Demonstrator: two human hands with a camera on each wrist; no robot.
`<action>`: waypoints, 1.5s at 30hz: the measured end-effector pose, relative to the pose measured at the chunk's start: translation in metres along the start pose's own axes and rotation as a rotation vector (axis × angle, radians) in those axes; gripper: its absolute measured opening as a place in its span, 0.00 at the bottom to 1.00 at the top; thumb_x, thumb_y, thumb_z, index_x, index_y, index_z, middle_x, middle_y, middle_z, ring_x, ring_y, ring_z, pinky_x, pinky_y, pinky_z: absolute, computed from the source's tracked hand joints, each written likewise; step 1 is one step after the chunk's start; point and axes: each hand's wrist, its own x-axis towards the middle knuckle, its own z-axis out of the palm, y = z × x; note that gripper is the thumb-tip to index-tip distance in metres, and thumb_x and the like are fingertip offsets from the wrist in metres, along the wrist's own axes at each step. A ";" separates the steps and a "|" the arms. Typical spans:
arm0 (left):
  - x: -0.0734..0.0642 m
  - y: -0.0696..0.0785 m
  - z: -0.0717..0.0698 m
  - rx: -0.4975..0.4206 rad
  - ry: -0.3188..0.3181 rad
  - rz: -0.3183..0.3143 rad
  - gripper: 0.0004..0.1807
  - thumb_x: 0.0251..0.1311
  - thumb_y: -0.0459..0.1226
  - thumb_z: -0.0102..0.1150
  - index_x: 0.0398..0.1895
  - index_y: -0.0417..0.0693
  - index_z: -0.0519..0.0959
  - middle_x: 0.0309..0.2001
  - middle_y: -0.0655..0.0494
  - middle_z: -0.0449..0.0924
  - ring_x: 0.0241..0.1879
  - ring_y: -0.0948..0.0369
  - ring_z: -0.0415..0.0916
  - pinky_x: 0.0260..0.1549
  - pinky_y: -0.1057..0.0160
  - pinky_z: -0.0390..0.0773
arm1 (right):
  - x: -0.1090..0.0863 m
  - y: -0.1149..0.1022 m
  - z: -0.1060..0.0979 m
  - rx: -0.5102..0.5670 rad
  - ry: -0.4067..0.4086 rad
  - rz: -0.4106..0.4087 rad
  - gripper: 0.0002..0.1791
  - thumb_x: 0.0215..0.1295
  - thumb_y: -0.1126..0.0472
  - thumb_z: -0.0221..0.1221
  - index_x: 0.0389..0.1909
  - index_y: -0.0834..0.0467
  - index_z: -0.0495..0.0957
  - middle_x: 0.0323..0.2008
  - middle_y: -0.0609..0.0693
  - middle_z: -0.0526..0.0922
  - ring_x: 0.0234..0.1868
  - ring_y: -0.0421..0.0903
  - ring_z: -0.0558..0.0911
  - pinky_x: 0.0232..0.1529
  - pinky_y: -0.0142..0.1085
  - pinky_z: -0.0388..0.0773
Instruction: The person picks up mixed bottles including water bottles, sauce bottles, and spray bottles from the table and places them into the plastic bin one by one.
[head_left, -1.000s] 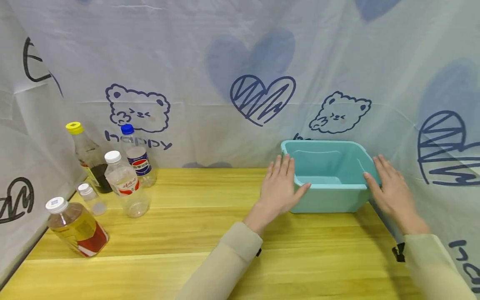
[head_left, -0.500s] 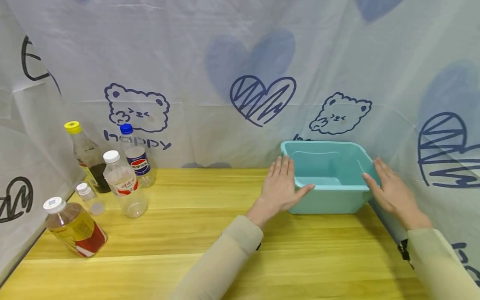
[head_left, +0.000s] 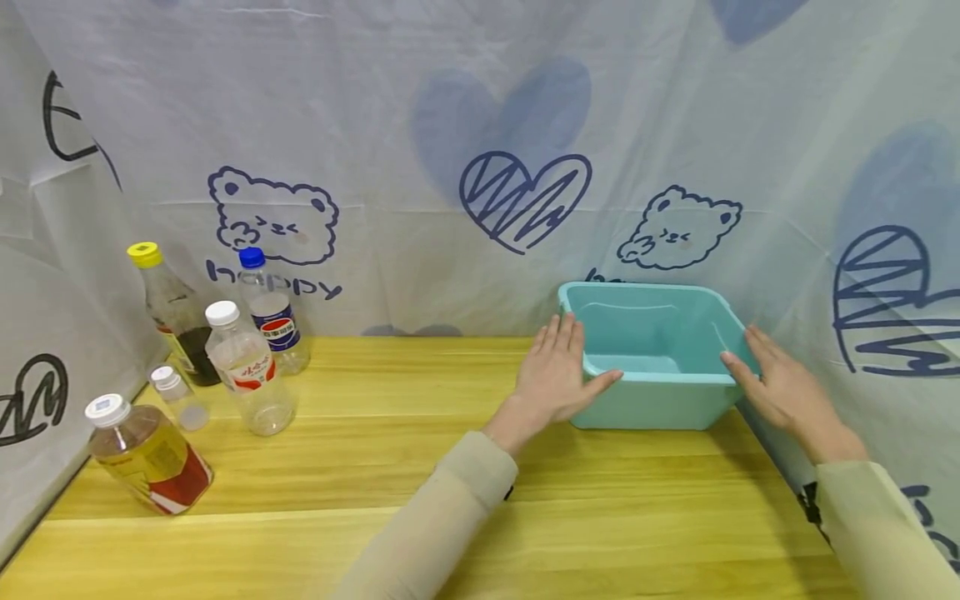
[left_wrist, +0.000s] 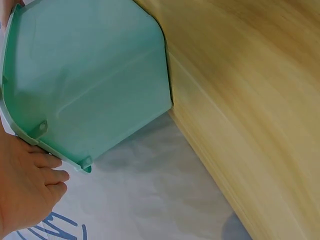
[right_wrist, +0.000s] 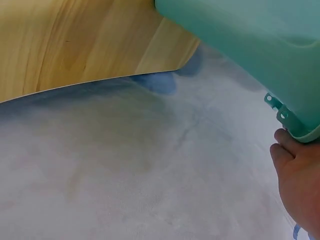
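A teal plastic basin stands on the wooden table at the back right, with nothing inside it. Against its left side rests my left hand, fingers straight and thumb stretched along the front. My right hand lies along the opposite side, its fingers extended and the thumb near the front rim. In the left wrist view, the fingers meet the underside of the basin's rim. The right wrist view has my right fingertips touching the basin near small tabs below its rim.
Several bottles stand at the table's left: a yellow-capped one with dark liquid, a blue-capped one, a white-capped clear one, a small one and a red-and-yellow-labelled one. A printed cloth hangs behind the table.
The basin and both hands have shifted very slightly toward me, and a touch to the left in the last half second. The bottles stay where they stood on the table.
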 end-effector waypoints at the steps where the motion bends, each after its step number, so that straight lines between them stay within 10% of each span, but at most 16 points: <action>1: -0.001 -0.002 0.000 -0.010 0.001 0.003 0.55 0.71 0.74 0.23 0.84 0.40 0.46 0.84 0.43 0.41 0.83 0.48 0.38 0.80 0.55 0.43 | -0.001 -0.001 0.000 -0.004 0.000 -0.004 0.43 0.84 0.41 0.38 0.80 0.72 0.44 0.78 0.74 0.48 0.72 0.81 0.54 0.69 0.75 0.51; 24: -0.056 -0.071 -0.013 -0.196 0.016 0.064 0.54 0.73 0.70 0.36 0.84 0.38 0.44 0.84 0.43 0.39 0.83 0.48 0.38 0.81 0.54 0.42 | -0.029 -0.043 0.026 0.101 0.137 -0.154 0.41 0.78 0.46 0.56 0.83 0.56 0.53 0.79 0.63 0.58 0.71 0.77 0.64 0.68 0.73 0.60; 45: -0.141 -0.150 -0.032 -0.212 0.133 0.049 0.52 0.73 0.65 0.48 0.83 0.38 0.48 0.83 0.43 0.46 0.82 0.44 0.45 0.79 0.48 0.51 | -0.034 -0.149 0.053 0.025 0.106 -0.251 0.43 0.79 0.42 0.52 0.80 0.67 0.54 0.79 0.64 0.58 0.78 0.66 0.60 0.72 0.65 0.64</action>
